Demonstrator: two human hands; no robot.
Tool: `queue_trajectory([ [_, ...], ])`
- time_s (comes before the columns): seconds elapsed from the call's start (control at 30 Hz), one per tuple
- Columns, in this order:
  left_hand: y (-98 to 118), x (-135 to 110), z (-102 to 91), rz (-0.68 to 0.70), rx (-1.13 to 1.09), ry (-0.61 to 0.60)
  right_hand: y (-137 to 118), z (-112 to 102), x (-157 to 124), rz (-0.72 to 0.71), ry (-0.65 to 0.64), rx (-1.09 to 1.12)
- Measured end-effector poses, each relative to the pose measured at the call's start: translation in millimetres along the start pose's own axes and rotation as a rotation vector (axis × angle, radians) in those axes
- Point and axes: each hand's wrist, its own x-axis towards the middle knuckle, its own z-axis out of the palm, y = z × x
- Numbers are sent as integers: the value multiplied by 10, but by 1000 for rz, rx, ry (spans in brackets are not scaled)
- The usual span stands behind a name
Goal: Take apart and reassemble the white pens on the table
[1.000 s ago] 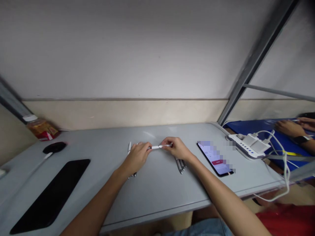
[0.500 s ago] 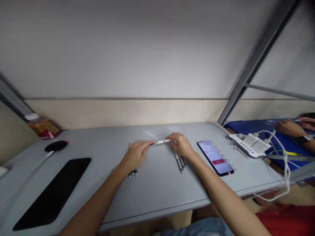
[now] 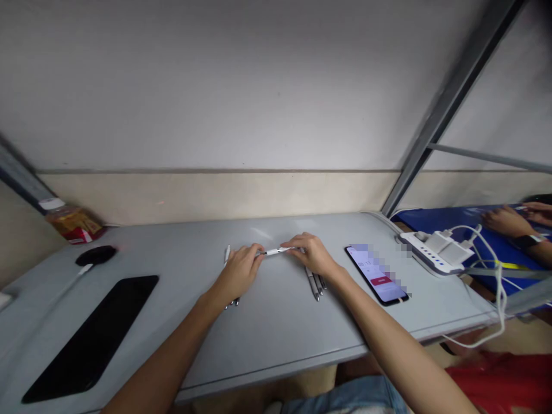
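Observation:
My left hand (image 3: 242, 269) is closed in a pinch on the left, grey end of a white pen (image 3: 272, 252). My right hand (image 3: 311, 253) pinches the same pen's right end, so it lies level between the fingertips, just over the desk. Beneath my left hand are more pens (image 3: 227, 253), mostly covered, with a white end and metal tips showing. Several pens with grey grips (image 3: 314, 284) lie side by side under my right wrist, their tips toward me.
Right of my hands, a lit phone (image 3: 375, 275) lies near a white power strip (image 3: 431, 253) with chargers and cables. To the left are a black mat-like slab (image 3: 92, 339), a black round pad (image 3: 97, 255) and a drink bottle (image 3: 73, 221). Another person's hands (image 3: 509, 221) are at far right.
The dark and yellowish thin piece that showed between my left fingers and the white barrel is no longer visible. The pen's parts are closer together, and my hands have shifted slightly left.

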Motion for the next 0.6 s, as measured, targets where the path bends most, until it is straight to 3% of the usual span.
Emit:
queue_trajectory([
  [0.2,-16,-7,-27,67,13,-2,-26,76,2,151,20,263],
  [0.4,32,-1,-95,124,9,15,-17,32,6,327,-122,487],
  [0.6,-3,1,-102,91,-7,20,-69,-67,0,305,-197,518],
])
